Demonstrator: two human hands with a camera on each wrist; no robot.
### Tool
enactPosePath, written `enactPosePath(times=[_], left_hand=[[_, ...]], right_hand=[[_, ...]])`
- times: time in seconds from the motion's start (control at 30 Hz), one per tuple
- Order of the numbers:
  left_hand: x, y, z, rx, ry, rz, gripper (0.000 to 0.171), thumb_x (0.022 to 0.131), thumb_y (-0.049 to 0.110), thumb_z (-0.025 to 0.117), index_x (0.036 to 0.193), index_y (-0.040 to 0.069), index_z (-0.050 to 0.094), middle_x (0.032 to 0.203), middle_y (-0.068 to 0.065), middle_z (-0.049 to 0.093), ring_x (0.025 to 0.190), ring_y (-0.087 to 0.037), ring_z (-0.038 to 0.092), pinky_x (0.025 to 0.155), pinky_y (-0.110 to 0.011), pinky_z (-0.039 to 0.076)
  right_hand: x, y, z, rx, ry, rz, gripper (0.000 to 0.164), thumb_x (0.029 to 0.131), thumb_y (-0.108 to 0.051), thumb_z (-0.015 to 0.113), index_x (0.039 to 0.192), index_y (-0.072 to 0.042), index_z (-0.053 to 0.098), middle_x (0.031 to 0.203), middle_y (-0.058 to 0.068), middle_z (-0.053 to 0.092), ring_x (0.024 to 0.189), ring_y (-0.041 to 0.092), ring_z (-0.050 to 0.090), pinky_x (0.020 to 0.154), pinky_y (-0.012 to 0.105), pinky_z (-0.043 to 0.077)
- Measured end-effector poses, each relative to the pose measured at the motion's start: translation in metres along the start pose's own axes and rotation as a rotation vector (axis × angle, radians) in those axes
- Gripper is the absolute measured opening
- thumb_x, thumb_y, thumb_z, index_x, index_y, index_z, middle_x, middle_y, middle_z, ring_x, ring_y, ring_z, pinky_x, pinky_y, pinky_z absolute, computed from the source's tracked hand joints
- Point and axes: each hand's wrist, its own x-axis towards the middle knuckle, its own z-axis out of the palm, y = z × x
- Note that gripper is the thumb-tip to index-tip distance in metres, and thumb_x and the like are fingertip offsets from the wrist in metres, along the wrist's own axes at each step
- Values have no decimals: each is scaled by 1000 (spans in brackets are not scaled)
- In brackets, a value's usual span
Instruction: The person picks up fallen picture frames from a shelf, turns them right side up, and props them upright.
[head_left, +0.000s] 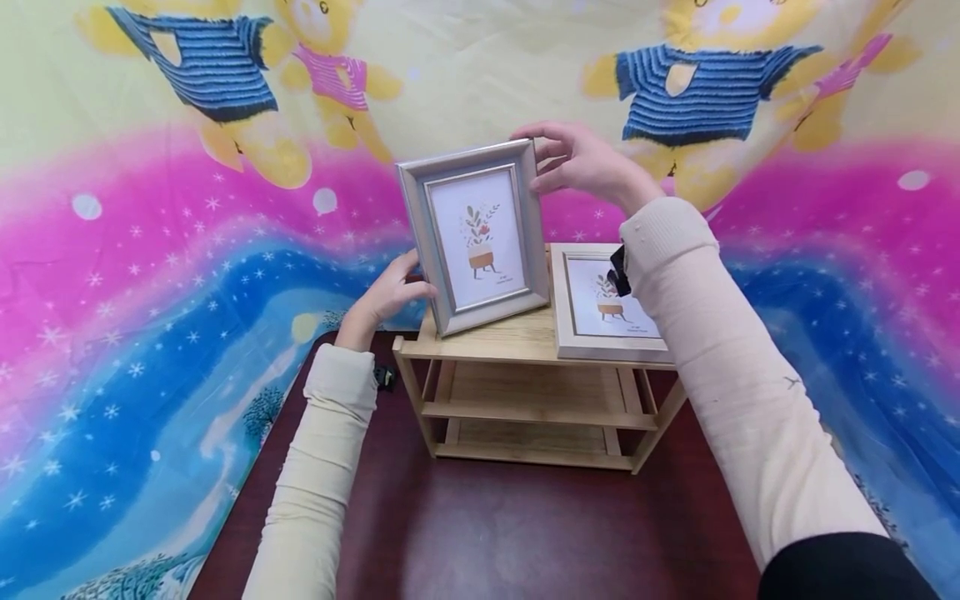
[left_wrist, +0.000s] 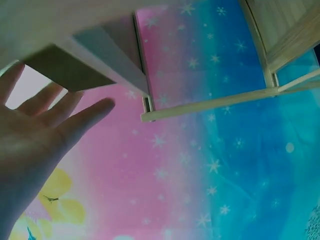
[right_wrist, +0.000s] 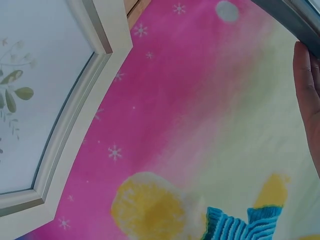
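Observation:
A grey picture frame with a plant print stands tilted on the top of a wooden rack. At its upper right corner my right hand grips the edge, its fingers bent around it. My left hand is at the frame's lower left side, fingers partly hidden behind it and thumb apart. In the left wrist view, the left hand has spread, fairly straight fingers close to the frame's side. The right wrist view catches only part of the right hand against the grey frame's edge.
A cream picture frame with a similar print lies on the rack's right side, partly covered by my right forearm. Lower shelves sit beneath. The rack stands on a dark red table, before a backdrop cloth printed with bears and snowflakes.

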Motion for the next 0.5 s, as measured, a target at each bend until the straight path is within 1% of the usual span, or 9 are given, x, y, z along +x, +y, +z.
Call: enactPosePath(times=[0.07,0.1,0.17,0.23,0.3,0.37,0.43,0.5], left_hand=[[-2,0,3,3,65,30,65,76,14,53,135,-7,36,133,-24,37,119,-36,40,98,-47,35],[-4,2,4,-2,106,42,61,78,11,55,134,-7,38,133,-24,38,119,-35,40,99,-46,35],[-8,5,7,-19,189,47,52,79,6,58,128,-7,44,126,-23,45,113,-32,46,95,-44,40],[-12,10,10,-50,249,34,46,78,1,62,121,-6,49,113,-21,53,98,-27,55,85,-38,47],[-15,15,12,-72,274,15,42,78,-2,64,117,-6,49,101,-20,58,84,-21,57,74,-32,50],[-16,20,13,-79,275,2,42,78,-4,64,117,-5,49,96,-19,59,76,-16,57,66,-28,50],[-18,27,13,-89,266,5,44,78,-6,63,119,-6,47,96,-21,58,74,-13,56,63,-30,52],[-20,33,12,-106,258,15,45,77,-8,62,119,-8,46,96,-24,58,73,-13,56,62,-38,53]], right_hand=[[0,2,0,-4,-1,-10,61,82,8,59,135,-17,42,116,13,55,107,25,53,87,35,46],[0,2,0,-7,-2,-12,62,82,8,58,136,-17,42,116,13,55,107,25,53,87,35,47],[0,3,1,-14,-1,-15,62,82,8,58,136,-17,41,116,13,55,107,25,53,87,34,47],[0,3,1,-17,2,-14,62,83,8,58,136,-17,41,117,13,55,107,25,53,87,34,47],[0,3,1,-17,6,-12,62,83,8,57,136,-17,41,117,14,55,107,25,53,87,34,47],[-1,2,1,-17,8,-15,61,83,9,57,136,-17,41,117,14,55,107,25,54,87,34,47],[-1,2,2,-15,8,-18,61,83,9,57,136,-17,41,117,14,55,107,25,54,86,33,48],[-2,2,2,-19,9,-25,61,83,9,57,136,-17,42,116,14,56,106,25,54,86,33,48]])
